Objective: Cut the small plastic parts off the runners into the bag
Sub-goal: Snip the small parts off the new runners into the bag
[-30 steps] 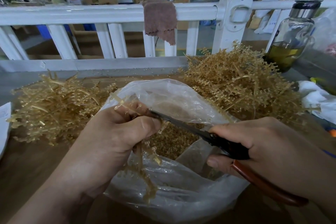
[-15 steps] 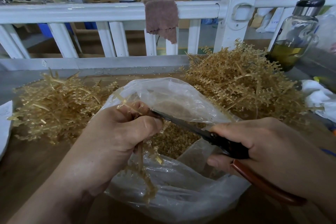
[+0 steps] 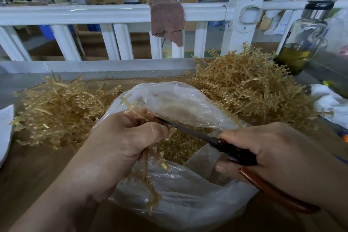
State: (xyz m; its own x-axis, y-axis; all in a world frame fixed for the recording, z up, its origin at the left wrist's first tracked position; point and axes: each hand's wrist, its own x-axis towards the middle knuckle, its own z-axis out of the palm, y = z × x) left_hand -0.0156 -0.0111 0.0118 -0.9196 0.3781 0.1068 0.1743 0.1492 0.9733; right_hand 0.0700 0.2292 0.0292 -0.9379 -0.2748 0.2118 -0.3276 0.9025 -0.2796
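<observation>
My left hand (image 3: 120, 143) grips a translucent amber runner (image 3: 150, 190) over the open mouth of a clear plastic bag (image 3: 188, 203); the runner's lower end hangs down against the bag's front. My right hand (image 3: 278, 156) holds scissors (image 3: 197, 133) with a black pivot and brown handles. The blade tips reach the runner right at my left fingers. Small amber cut parts (image 3: 180, 145) lie heaped inside the bag.
Two tangled piles of amber runners lie on the brown table, one at the left (image 3: 56, 107) and a bigger one at the back right (image 3: 250, 84). A glass bottle (image 3: 303, 37) stands far right. A white railing (image 3: 113, 13) with a brown cloth (image 3: 167, 19) runs behind.
Both hands stay nearly where they were. The scissor tips remain at the runner by my left fingers; only a slight shift of the view.
</observation>
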